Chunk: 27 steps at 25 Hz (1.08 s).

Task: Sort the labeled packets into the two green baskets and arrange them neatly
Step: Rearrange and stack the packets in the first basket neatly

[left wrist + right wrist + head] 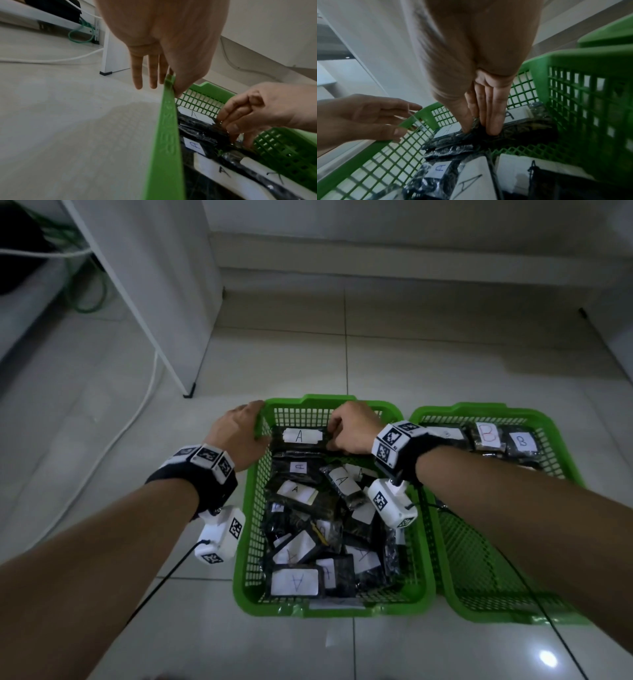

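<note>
Two green baskets stand side by side on the tiled floor. The left basket is piled with several black packets with white "A" labels. My left hand grips its far-left rim, thumb inside and fingers outside. My right hand reaches into the far end of this basket. Its thumb and fingers pinch the edge of a black "A" packet that lies against the far wall. The right basket holds "B" packets in a row at its far end.
A white furniture leg stands on the floor left of the baskets, with a white cable and a green cable beyond it. A wall and skirting run behind the baskets. The near part of the right basket shows bare mesh.
</note>
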Tool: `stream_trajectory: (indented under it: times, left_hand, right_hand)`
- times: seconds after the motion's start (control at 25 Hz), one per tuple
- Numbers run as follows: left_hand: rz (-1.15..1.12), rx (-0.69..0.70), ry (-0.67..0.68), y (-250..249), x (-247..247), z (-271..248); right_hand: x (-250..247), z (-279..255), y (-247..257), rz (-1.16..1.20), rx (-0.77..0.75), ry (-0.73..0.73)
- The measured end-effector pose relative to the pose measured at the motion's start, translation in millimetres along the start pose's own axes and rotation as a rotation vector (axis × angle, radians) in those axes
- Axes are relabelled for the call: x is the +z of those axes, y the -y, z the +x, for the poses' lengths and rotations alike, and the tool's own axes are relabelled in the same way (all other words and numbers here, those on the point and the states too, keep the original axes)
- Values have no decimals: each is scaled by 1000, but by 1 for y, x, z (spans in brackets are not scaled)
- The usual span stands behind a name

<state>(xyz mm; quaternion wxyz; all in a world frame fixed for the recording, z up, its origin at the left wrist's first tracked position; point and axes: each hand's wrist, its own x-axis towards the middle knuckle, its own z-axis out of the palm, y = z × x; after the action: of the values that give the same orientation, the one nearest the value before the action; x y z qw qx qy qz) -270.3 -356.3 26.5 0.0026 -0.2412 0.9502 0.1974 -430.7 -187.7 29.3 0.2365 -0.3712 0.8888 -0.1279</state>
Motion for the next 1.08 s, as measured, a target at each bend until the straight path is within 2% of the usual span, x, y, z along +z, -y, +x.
stream_trajectory:
  times: [0.12, 0.16, 0.28, 0.36, 0.44, 0.52, 0.56, 0.64, 0.72, 0.84, 0.96, 1.08]
  left_hand:
    - [38, 36, 112, 2, -2, -3]
    - [49, 39, 146, 1, -3, -3]
    - [78, 30, 168, 0, 0, -3]
    - [118, 46, 111, -8, 2, -8]
    - [132, 139, -13, -17, 2, -12]
    - [42, 232, -117, -24, 2, -15]
    - [-13, 242, -119, -27, 2, -16]
    - [-104, 178, -39, -32, 3, -16]
    - [-219, 76, 17, -32, 10, -12]
    - [-521, -116, 75, -30, 18, -9]
    - [-806, -178, 0, -30, 16, -4]
    - [-899, -229, -142, -25, 3, 2]
  right_hand:
    - [6, -8, 8, -167, -89, -70]
    - [8, -12, 13, -161, -135, -34]
    - [22, -28, 33, -122, -199, 249]
    - [33, -36, 40, -255, -231, 331]
    - [39, -39, 38, -302, -281, 301]
    - [33, -39, 32, -177, -252, 250]
    - [27, -38, 27, -70, -210, 210]
    - [14, -37, 18, 97, -133, 116]
    - [10, -37, 10, 173, -141, 4]
    - [15, -44, 5, 337, -164, -95]
    - [14, -50, 1, 506, -131, -56]
    - [-3, -46, -9, 430, -86, -64]
